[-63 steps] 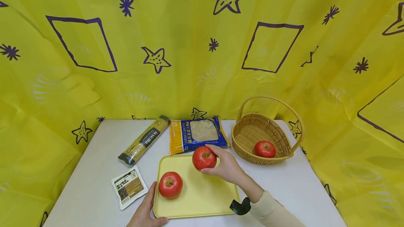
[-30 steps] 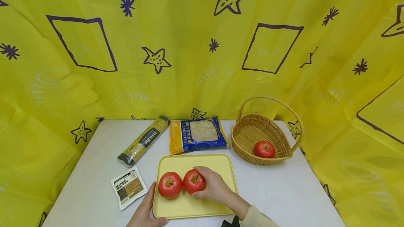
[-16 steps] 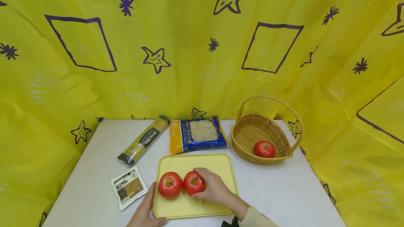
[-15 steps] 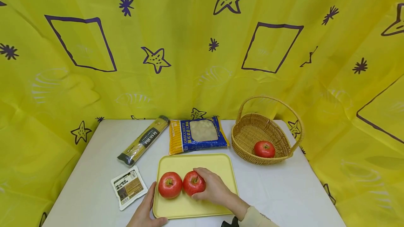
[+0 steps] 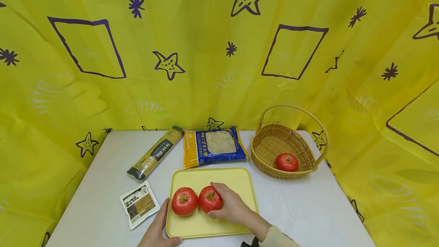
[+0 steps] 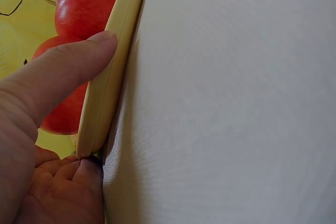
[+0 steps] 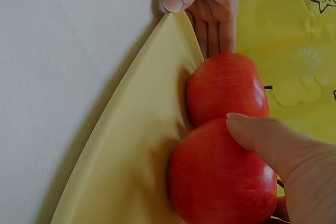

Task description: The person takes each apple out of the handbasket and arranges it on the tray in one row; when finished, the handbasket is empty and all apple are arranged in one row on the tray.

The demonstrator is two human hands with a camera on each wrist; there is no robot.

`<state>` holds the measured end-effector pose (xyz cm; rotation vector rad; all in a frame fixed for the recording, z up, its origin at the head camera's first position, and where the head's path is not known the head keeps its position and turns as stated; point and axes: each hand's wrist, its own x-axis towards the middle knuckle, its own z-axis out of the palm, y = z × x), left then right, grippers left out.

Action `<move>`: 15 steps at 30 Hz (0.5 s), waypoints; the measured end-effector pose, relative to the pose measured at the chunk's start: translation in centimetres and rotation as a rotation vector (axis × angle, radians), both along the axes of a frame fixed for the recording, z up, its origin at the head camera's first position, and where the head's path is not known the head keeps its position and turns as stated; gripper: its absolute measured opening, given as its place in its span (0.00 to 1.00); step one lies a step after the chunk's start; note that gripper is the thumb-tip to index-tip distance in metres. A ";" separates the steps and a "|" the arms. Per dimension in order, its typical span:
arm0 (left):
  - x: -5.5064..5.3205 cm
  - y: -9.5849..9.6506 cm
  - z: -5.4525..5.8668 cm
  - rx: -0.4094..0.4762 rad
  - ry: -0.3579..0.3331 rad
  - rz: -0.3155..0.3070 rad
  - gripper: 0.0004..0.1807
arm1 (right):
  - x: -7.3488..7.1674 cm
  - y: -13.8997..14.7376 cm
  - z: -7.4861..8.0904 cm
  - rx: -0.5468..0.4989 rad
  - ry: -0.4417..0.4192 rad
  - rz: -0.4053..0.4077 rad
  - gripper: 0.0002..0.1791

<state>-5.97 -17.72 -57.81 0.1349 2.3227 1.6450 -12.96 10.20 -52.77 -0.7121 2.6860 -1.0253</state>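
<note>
A pale yellow tray (image 5: 236, 176) lies at the front of the table. My left hand (image 5: 158, 227) holds its near left corner, thumb on the front edge and fingers along the left side. On the tray's left half sits a red apple (image 5: 185, 201). Just right of it is a second red apple (image 5: 208, 200), gripped by my right hand (image 5: 231, 206) with the thumb on the near side and fingers on the far side. In the right wrist view this gripped apple (image 7: 220, 177) is low on the tray surface, against the other apple (image 7: 227, 87).
A wicker basket (image 5: 265, 161) with a tall handle stands at the back right, with a red apple (image 5: 287, 162) inside. Behind the tray lies a blue and yellow pasta bag (image 5: 216, 147). To the left are a spaghetti pack (image 5: 156, 153) and a small white food packet (image 5: 140, 204).
My right hand has lowered the second apple from above the tray's back edge, down and left beside the first apple. During the last half second both hands hold almost still.
</note>
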 end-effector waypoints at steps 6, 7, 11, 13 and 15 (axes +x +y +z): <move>0.0 0.0 0.0 -0.003 -0.004 -0.005 0.72 | 0.1 0.0 -0.1 -0.013 -0.004 0.009 0.49; 0.0 0.0 0.0 -0.002 -0.002 -0.004 0.72 | 0.1 0.0 -0.1 -0.014 -0.003 0.010 0.49; 0.0 0.1 0.1 0.010 -0.007 0.002 0.72 | 0.1 0.0 -0.2 -0.016 -0.010 0.009 0.49; 0.0 0.1 0.1 0.008 -0.008 0.001 0.72 | 0.1 0.0 -0.2 -0.018 -0.011 0.011 0.50; 0.0 0.1 0.1 0.004 -0.008 -0.003 0.72 | 0.2 0.0 -0.2 -0.019 -0.010 0.012 0.50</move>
